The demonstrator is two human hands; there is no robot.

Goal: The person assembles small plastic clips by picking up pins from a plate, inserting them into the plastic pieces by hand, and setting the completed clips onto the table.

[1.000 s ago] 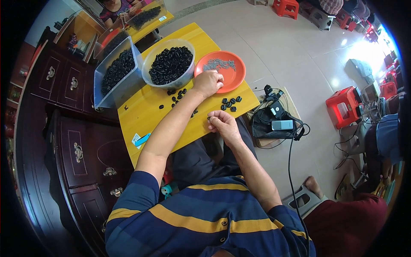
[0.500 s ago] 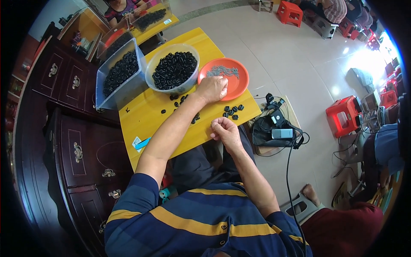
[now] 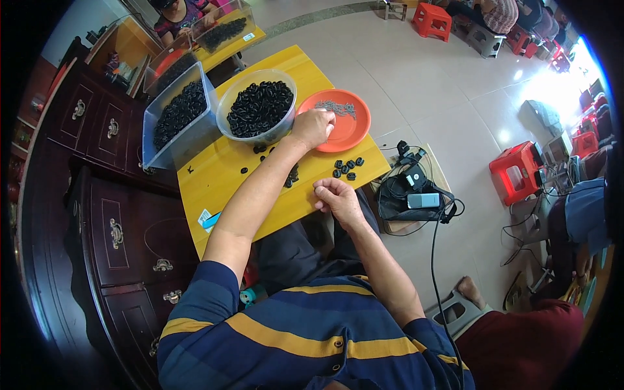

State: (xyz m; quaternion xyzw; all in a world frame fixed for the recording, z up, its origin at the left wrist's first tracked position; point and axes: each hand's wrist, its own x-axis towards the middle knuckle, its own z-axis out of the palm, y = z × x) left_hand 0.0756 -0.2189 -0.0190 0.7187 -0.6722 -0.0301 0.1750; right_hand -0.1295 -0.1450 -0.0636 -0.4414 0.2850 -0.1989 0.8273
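Note:
My left hand (image 3: 313, 129) reaches over the near left part of an orange plate (image 3: 356, 132), its fingers curled together near a pile of small grey pieces (image 3: 339, 109). Whatever those fingers hold is hidden. Near the front edge of the yellow table, my right hand (image 3: 340, 201) is closed in a pinch, thumb against fingertips; I cannot make out what is in it. Between the plate and this hand lies a group of several small black parts (image 3: 344, 170). More loose black parts (image 3: 292, 177) sit partly behind my left forearm. A round clear tub (image 3: 261, 104) full of black parts stands left of the plate.
A rectangular clear bin (image 3: 148, 130) of black parts stands at the table's left edge. A blue tool (image 3: 211, 221) lies by my left forearm. Dark wooden drawers (image 3: 104, 175) flank the left. Right of the table is a stand with cables and a grey box (image 3: 423, 201).
My left hand has shifted slightly away from me, closer to the grey pieces on the plate. My right hand keeps its pinch in nearly the same place. The whole view has shifted a little.

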